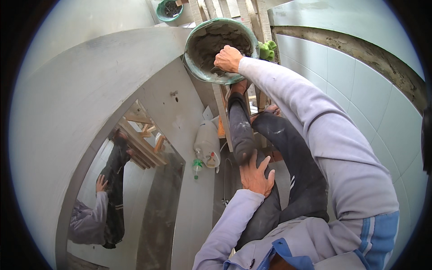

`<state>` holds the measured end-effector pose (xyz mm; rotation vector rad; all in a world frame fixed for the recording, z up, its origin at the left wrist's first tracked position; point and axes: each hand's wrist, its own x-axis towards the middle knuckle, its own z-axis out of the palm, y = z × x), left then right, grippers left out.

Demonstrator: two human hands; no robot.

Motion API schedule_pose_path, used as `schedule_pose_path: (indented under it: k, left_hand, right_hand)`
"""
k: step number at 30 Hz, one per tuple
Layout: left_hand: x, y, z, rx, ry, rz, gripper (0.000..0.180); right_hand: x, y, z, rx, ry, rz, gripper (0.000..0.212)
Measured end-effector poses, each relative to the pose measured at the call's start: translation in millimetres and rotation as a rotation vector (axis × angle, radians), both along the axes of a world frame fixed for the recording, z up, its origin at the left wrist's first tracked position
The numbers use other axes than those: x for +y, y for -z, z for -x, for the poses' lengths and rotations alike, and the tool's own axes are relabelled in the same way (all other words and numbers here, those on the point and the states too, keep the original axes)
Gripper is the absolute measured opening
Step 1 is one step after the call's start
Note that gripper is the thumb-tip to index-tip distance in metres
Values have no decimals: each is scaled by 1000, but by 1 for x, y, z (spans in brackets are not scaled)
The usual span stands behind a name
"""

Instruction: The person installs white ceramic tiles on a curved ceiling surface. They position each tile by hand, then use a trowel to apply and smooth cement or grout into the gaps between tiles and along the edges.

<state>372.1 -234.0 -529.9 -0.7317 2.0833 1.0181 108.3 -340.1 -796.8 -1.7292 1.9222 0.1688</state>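
Note:
My right hand [228, 59] is closed over the mouth of a green bucket [192, 66], its arm stretched far forward. Grey wet mortar [211, 41] coats the bucket's inside and lies in it. A small dark edge shows just below the fist, but what the fingers grip is hidden. My left hand [255, 176] rests on my dark trouser leg [243, 139] near the knee, fingers spread, holding nothing.
Wooden planks [252, 18] run under and behind the bucket, with a green object [267, 50] beside it. A smaller green bucket [169, 10] stands farther off. A mirror [157, 198] leans at left; near it are a whitish jug [207, 137] and a plastic bottle [197, 167]. Tiled wall [355, 85] at right.

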Motion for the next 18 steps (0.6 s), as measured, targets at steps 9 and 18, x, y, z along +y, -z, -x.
schedule_pose_path:
  k: [9,18]
  left_hand:
    - [-8,0,4,-53,-14,-49,46]
    - [-22,-8,10,14,32,14,42]
  right_hand:
    - [-4,14,17,-267,-21,24,13]
    - [33,-39,102,-1168,389,-393,40]
